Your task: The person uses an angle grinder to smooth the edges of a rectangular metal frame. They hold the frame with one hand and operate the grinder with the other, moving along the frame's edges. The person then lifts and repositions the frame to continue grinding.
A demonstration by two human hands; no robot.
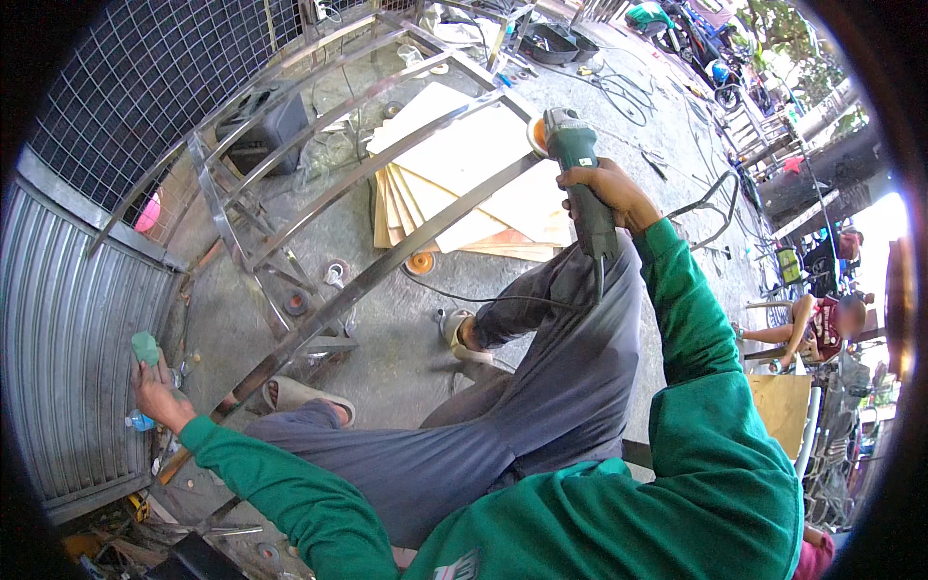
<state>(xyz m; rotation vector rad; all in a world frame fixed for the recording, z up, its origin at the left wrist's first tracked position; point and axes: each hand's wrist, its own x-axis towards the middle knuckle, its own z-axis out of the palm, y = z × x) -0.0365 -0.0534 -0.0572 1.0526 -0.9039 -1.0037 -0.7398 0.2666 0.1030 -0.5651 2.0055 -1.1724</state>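
My right hand (614, 193) grips the body of a dark green angle grinder (572, 145). Its round orange-and-white disc (536, 133) is close by the far end of a long shiny metal tube (406, 253); whether they touch I cannot tell. The tube slants across the welded metal frame (217, 208) toward my lower left. Out at the left, my left hand (162, 394) holds a rough green lump (145, 347), perhaps polishing compound, at its fingertips. A small blue-tinted plastic bottle (140, 420) shows just below that hand. The grinder's cord (503, 298) curves over my leg.
Stacked pale boards (454, 155) lie on the concrete beneath the frame. An orange disc (420, 263) rests nearby. A corrugated metal panel (77, 338) and wire mesh (164, 77) border the left. Cables (619, 97) trail across the floor. A seated person (822, 324) is at the right.
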